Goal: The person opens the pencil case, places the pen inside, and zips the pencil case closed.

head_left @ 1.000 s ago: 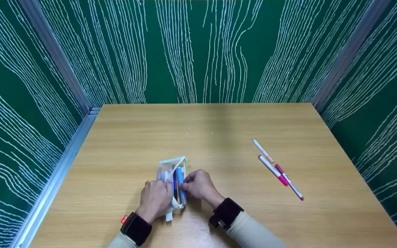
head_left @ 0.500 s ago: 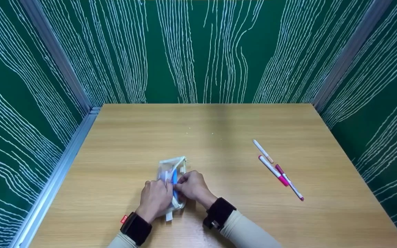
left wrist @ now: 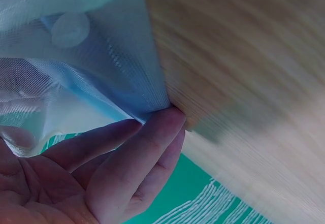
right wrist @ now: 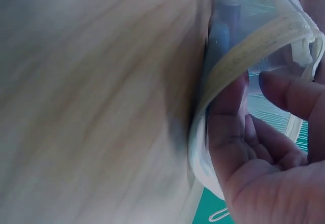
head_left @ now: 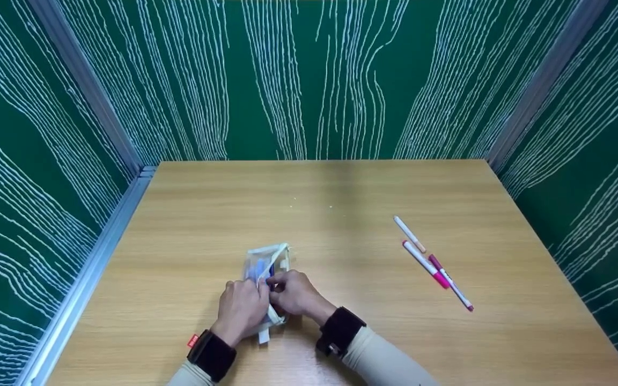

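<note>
You seem to be arranging pens [right wrist: 219,37], left hand [head_left: 241,307] gripping the pouch [head_left: 252,258], right hand [head_left: 298,295] loosely parted inside, likely needing a careful pinch next.

My head camera looks forward and down at the table [head_left: 368,262]; both wrist close-ups share the mesh pouch [head_left: 260,262].

We can pass over tabletop [head_left: 255,222] from the pouch [head_left: 256,257] toward twelve o'clock. At three, the right hand [head_left: 298,294] obstructs us, with three markers [head_left: 425,264] beyond.
</note>
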`<state>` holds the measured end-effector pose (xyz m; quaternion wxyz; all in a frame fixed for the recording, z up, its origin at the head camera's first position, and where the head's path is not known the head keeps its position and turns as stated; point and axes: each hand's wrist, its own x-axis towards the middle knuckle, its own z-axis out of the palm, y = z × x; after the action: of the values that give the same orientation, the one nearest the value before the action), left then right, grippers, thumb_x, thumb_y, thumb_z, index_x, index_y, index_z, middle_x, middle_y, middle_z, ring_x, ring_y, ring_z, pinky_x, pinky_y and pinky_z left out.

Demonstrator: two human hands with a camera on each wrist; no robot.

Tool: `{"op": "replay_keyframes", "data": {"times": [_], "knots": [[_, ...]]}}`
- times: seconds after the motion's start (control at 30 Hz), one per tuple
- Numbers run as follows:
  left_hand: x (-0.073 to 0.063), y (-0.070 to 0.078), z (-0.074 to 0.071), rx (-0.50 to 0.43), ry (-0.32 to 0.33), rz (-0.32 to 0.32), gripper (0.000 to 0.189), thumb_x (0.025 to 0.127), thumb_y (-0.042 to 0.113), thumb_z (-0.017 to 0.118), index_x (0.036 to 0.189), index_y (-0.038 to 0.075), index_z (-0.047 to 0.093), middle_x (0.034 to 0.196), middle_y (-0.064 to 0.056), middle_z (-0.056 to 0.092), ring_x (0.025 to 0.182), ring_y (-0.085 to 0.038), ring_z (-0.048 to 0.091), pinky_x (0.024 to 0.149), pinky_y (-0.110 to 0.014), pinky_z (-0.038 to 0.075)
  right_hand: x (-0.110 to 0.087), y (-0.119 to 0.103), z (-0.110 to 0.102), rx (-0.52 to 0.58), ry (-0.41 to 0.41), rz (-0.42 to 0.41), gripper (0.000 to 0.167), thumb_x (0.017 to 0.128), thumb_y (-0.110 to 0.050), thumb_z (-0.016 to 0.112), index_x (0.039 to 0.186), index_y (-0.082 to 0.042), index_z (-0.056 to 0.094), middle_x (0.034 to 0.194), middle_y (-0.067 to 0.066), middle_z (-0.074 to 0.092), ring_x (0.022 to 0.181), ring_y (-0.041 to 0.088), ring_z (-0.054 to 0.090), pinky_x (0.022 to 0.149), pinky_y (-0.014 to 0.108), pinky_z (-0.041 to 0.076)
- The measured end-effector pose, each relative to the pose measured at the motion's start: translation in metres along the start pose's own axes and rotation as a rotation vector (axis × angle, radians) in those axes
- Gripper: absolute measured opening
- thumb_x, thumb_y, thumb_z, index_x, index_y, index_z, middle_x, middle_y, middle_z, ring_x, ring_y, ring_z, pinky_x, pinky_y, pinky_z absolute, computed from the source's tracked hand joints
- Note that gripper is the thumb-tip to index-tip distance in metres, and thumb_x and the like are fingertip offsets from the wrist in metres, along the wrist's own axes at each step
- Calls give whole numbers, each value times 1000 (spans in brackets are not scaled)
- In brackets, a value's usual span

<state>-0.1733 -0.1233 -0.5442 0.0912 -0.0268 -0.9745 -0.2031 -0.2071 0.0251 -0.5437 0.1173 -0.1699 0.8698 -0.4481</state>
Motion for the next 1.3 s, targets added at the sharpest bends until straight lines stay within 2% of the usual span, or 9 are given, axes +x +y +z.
{"op": "replay_keyframes", "data": {"times": [0.27,0.37,0.5,0.6,0.83,1.0,1.1,1.3], "knots": [[-1,-1,1,-9,-2,-4,45,102,27,47,64,7,59,72,-20,65,69,-40,62,63,-51,49,-3,-1,-2,68,-12,38,23,90,-13,76,111,-4,77,71,-5,67,57,7,61,51,23,50],[-1,-2,1,-18,11,-1,45,102,28,47,60,11,55,71,-19,65,69,-40,63,63,-51,49,-4,0,-5,74,1,11,20,89,-11,77,107,-4,77,71,-2,69,56,8,64,51,24,52],[0,-3,0,-24,23,9,46,101,27,48,57,13,51,70,-19,66,68,-40,63,62,-51,49,-6,3,-11,84,20,-34,17,88,-5,75,105,-1,75,70,2,71,58,20,70,51,25,54],[0,-3,-1,-19,18,10,46,101,27,48,57,13,51,69,-20,65,67,-40,63,62,-51,49,-7,5,-14,88,34,-33,20,89,-3,74,108,2,74,69,3,71,59,27,72,50,25,53],[1,-2,-3,-22,-16,-22,47,103,28,47,57,14,50,67,-16,61,64,-35,60,61,-49,49,-8,10,-24,14,90,-19,26,88,-7,76,112,2,74,74,-1,69,61,7,61,56,25,52],[0,0,-3,-23,-19,-23,46,102,28,48,60,11,53,68,-18,62,65,-36,60,63,-50,49,-10,17,-32,-5,110,-20,25,87,-7,76,111,1,74,73,-4,68,59,5,60,58,25,52],[0,0,-2,-22,-15,-21,44,102,27,49,62,9,55,69,-18,63,66,-36,60,63,-50,49,-13,23,-38,-6,122,-10,25,88,-7,75,111,3,73,72,-3,68,58,8,63,57,25,53],[1,-1,-2,-20,-20,-17,45,101,26,47,60,10,52,66,-15,59,65,-34,58,63,-49,49,-19,36,-54,40,132,48,30,91,-8,73,118,5,69,74,-1,69,60,22,70,53,28,54]]}}
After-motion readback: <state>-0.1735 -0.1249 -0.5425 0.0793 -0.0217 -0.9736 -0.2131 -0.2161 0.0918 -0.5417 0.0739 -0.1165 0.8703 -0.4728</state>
